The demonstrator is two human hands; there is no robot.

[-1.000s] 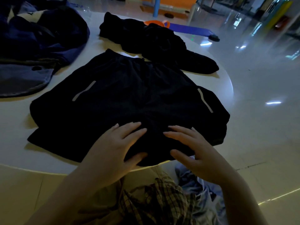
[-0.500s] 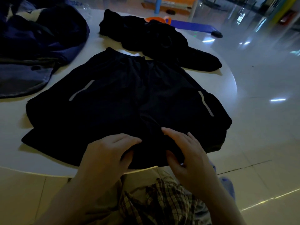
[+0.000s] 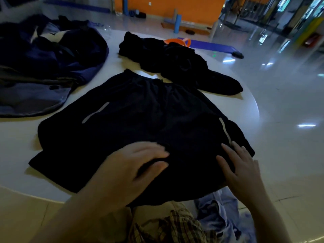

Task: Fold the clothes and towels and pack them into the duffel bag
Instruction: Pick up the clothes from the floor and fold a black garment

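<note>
no real grip yet: left hand (image 3: 133, 165) lies flat w/ fingers spread on the near hem of the black shorts (image 3: 140, 123), right hand (image 3: 240, 165) flat on the right leg, fingers straight, nothing pinched. shorts lie spread on the white surface (image 3: 17, 141), waistband far side, near hem hanging over the edge. risk: slick fabric could slide off toward the lap if pressed outward, or bunch under the palms & fold crooked. duffel bag (image 3: 43, 64) sits far left, another black garment (image 3: 175, 64) behind.
</note>
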